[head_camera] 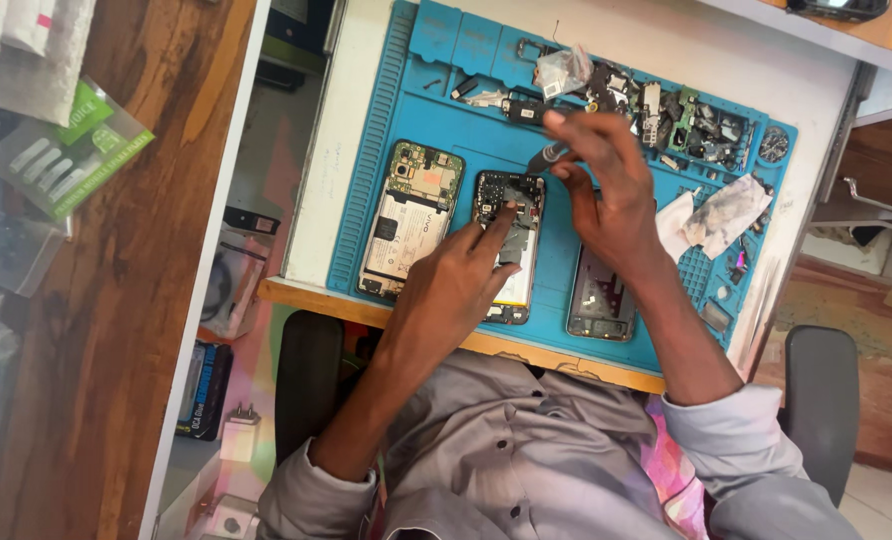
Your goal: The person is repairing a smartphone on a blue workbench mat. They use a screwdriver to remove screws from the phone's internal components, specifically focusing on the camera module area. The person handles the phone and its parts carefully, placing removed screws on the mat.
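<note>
On the blue silicone repair mat [366,200], the middle opened smartphone with exposed circuit board [509,240] is pinned by the fingertips of the left hand [456,290] so that the dark-handled screwdriver [546,157], pinched in the right hand [606,190], can be steadied over its upper end.

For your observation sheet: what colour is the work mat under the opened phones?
Blue; the work mat shows clearly in the head view.

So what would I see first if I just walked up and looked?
Probably the bright blue work mat on the white desk, with three opened phones lying in a row. Both hands meet over the middle phone: the left hand presses on it, and the right hand holds a screwdriver. Small loose parts crowd the mat's far edge.
</note>
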